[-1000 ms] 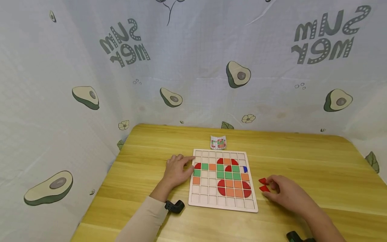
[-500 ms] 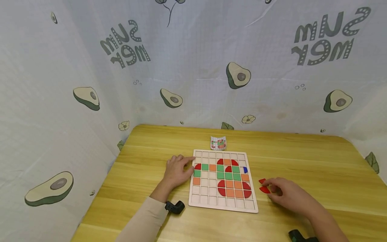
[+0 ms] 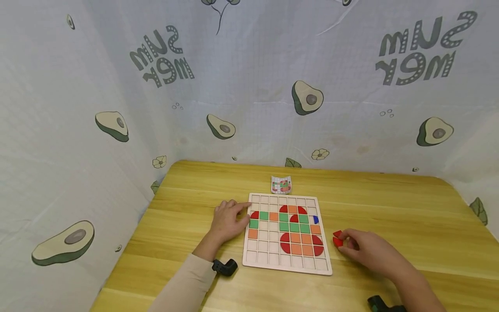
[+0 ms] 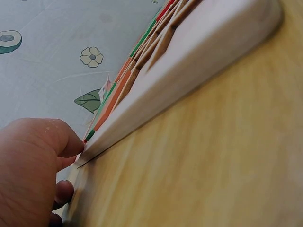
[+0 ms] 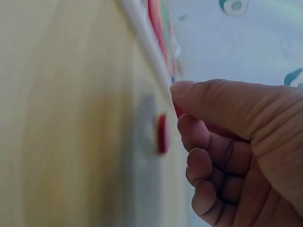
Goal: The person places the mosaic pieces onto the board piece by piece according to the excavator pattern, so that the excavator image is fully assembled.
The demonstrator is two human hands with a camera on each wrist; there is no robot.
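A pale wooden grid board lies on the table, with green and orange squares and red quarter-circle pieces in some cells. My left hand rests at its left side, index finger stretched onto the rim; the thumb touches the board's edge in the left wrist view. Right of the board, my right hand pinches a red quarter-circle piece between thumb and index finger, mostly hidden by them. A second red piece lies on the table just beside it. The other right fingers are curled.
A small curled pattern card stands behind the board. One blue piece sits in a cell near the board's right edge. The wooden table meets a printed curtain at the back and left.
My right hand has shifted slightly, and the two red pieces, apart before, now lie close together at its fingertips. My left hand and the board have stayed in place.
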